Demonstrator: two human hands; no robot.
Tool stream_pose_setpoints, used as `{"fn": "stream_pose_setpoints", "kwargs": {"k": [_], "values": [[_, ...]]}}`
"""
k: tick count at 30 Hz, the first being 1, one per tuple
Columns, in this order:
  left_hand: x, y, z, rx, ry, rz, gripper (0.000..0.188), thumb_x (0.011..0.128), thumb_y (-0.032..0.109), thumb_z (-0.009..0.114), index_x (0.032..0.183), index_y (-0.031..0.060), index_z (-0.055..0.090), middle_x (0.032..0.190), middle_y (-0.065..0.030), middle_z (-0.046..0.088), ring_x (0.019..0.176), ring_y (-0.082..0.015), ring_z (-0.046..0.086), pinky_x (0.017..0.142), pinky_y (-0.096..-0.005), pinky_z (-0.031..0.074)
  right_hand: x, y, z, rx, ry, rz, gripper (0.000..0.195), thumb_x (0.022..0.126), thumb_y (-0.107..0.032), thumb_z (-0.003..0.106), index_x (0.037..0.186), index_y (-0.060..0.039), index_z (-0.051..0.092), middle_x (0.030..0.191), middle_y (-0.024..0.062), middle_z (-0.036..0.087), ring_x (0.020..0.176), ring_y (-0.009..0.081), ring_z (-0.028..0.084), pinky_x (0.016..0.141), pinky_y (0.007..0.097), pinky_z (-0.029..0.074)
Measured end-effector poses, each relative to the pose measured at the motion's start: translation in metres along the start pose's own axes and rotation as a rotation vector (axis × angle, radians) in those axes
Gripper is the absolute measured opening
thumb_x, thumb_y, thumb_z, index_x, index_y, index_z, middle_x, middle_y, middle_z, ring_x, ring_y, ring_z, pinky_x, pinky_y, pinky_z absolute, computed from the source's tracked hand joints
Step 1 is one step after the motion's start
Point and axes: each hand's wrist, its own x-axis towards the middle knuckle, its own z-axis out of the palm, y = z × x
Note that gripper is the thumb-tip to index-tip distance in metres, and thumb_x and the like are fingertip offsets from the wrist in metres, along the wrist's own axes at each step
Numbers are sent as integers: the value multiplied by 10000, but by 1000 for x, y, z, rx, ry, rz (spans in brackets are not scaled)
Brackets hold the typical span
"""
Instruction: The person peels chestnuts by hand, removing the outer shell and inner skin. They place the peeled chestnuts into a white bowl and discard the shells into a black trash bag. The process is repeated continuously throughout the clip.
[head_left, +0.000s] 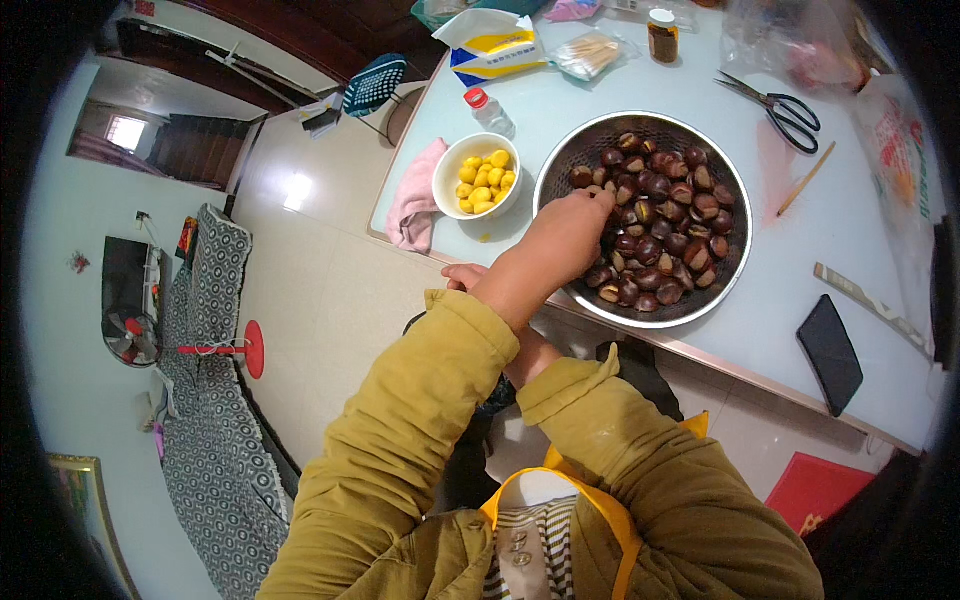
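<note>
Dark brown chestnuts, many with cut shells, lie in a perforated metal basin at the table's near edge. My left hand reaches over the basin's left rim, its fingertips among the chestnuts; whether they grip one cannot be told. Crossed beneath my left forearm, my right hand shows only some fingers by the table edge. The rest of it is hidden. Left of the basin stands a white bowl holding peeled yellow chestnuts. A pink cloth lies against that bowl's left side.
Black-handled scissors, a thin wooden stick and a black phone lie right of the basin. Farther back are a red-capped bottle, a tissue pack, a bag of toothpicks and a brown-filled jar. Plastic bags line the right side.
</note>
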Motion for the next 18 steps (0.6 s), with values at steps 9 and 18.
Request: {"fn": "stream_pose_setpoints", "kwargs": {"k": [9, 18], "values": [[-6, -5, -8, -111, 129, -22, 362, 674, 20, 637, 1009, 30, 500, 900, -217, 570, 876, -403, 566, 746, -456, 467, 18, 18, 1, 288, 156, 172, 303, 813, -52, 543, 1112, -2, 536, 886, 31, 502, 793, 125, 487, 687, 231, 433], [1, 2, 1, 31, -53, -125, 372, 710, 102, 674, 1023, 32, 484, 913, -223, 583, 882, -402, 572, 742, -463, 470, 18, 19, 6, 216, 269, 138, 114, 888, -139, 543, 992, -103, 514, 798, -40, 492, 734, 75, 481, 623, 234, 416]]}}
